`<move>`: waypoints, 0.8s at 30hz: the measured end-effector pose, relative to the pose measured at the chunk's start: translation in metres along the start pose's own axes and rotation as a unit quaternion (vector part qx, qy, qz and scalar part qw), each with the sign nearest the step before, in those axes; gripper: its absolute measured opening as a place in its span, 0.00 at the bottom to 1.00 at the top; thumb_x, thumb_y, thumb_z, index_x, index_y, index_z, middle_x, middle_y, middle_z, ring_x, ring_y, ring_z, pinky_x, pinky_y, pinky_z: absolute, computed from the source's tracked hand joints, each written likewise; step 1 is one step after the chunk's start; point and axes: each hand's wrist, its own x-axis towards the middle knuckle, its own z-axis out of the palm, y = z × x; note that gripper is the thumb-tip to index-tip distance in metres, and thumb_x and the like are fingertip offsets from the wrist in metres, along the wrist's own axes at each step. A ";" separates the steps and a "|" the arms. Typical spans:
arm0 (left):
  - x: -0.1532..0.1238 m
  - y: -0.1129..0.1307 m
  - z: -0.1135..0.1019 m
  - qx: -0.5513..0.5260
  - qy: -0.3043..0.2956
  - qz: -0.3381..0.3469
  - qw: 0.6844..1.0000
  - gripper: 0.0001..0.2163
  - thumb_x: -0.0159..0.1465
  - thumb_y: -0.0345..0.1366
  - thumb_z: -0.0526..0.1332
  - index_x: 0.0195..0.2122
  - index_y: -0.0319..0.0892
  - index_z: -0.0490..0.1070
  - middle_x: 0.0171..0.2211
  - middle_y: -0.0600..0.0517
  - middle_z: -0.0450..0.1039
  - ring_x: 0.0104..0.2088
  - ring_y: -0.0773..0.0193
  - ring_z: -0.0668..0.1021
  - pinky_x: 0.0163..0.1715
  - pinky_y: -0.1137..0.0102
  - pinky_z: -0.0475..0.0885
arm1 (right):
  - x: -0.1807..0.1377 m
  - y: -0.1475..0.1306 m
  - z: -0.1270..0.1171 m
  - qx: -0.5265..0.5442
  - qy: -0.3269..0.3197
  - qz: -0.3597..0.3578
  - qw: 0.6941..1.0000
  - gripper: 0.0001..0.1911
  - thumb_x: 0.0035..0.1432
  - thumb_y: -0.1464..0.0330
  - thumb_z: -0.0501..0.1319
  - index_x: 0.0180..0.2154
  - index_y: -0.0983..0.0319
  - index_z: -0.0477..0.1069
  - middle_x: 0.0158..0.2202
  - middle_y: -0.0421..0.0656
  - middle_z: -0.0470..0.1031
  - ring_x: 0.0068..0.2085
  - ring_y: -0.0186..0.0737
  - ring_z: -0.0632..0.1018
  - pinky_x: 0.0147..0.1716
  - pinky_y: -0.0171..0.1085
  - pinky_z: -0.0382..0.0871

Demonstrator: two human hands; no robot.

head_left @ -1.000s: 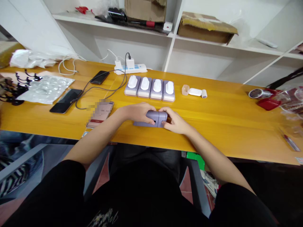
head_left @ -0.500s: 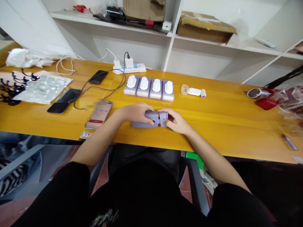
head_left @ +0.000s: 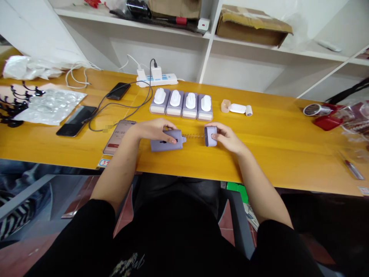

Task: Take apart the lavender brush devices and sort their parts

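Fingers (head_left: 170,124) grip purple case (head_left: 170,146) in left hand (head_left: 152,129), end piece (head_left: 210,137) in right hand (head_left: 228,139), now farther apart

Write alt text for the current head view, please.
A person's left hand holds a purple casing, the right hand a shorter purple piece, with a thin coil between them. Beyond, four purple devices sit in a row on the table.

Single view from the wearer's head, looking forward and steeply down past a black shirt (head_left: 178,231) to the hands (head_left: 226,138) at mid-picture, near enough to show both forearms (head_left: 255,179). The tabletop (head_left: 273,138) spans the width, shelves (head_left: 248,65) cropped above; the far right appears somewhat blurred.
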 end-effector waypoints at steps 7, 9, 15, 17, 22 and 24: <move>0.008 0.002 0.004 0.043 0.007 0.014 0.999 0.31 0.62 0.59 0.74 0.61 0.47 0.85 0.62 0.45 0.85 0.59 0.43 0.84 0.56 0.61 0.76 | -0.006 -0.004 -0.030 0.079 0.082 0.081 0.990 0.19 0.59 0.61 0.72 0.52 0.53 0.83 0.43 0.40 0.81 0.42 0.44 0.80 0.41 0.40 0.76; 0.013 0.000 0.006 0.062 0.018 0.026 0.998 0.32 0.62 0.61 0.73 0.62 0.47 0.84 0.64 0.44 0.83 0.61 0.42 0.83 0.59 0.59 0.76 | -0.006 -0.007 -0.026 0.135 0.095 0.094 0.982 0.20 0.57 0.61 0.73 0.52 0.53 0.83 0.44 0.40 0.81 0.42 0.43 0.80 0.40 0.39 0.77; 0.004 0.008 0.009 0.013 0.129 0.051 0.990 0.36 0.66 0.56 0.72 0.71 0.45 0.74 0.67 0.40 0.79 0.64 0.44 0.81 0.63 0.55 0.76 | -0.003 -0.016 -0.006 0.252 0.040 0.099 0.962 0.24 0.58 0.58 0.74 0.55 0.55 0.80 0.45 0.43 0.82 0.34 0.42 0.80 0.29 0.41 0.82; -0.006 0.027 0.013 0.043 0.233 0.097 0.967 0.37 0.68 0.53 0.72 0.76 0.47 0.68 0.71 0.40 0.74 0.68 0.43 0.77 0.68 0.53 0.73 | -0.002 -0.017 -0.001 0.273 0.021 0.095 0.957 0.24 0.58 0.58 0.75 0.55 0.55 0.80 0.44 0.43 0.82 0.34 0.41 0.80 0.29 0.41 0.83; -0.004 0.086 0.036 0.206 0.259 0.165 0.929 0.36 0.72 0.51 0.72 0.76 0.43 0.65 0.70 0.35 0.73 0.70 0.35 0.74 0.70 0.47 0.68 | 0.002 -0.014 0.011 0.285 0.009 0.084 0.955 0.24 0.60 0.56 0.76 0.55 0.56 0.78 0.45 0.43 0.82 0.33 0.39 0.81 0.29 0.40 0.85; 0.009 0.097 0.046 0.252 0.216 0.126 0.935 0.27 0.75 0.48 0.68 0.71 0.40 0.71 0.64 0.34 0.79 0.64 0.36 0.79 0.63 0.49 0.73 | 0.002 -0.013 0.014 0.286 0.007 0.078 0.955 0.24 0.61 0.56 0.76 0.54 0.56 0.78 0.46 0.43 0.82 0.34 0.39 0.81 0.29 0.39 0.85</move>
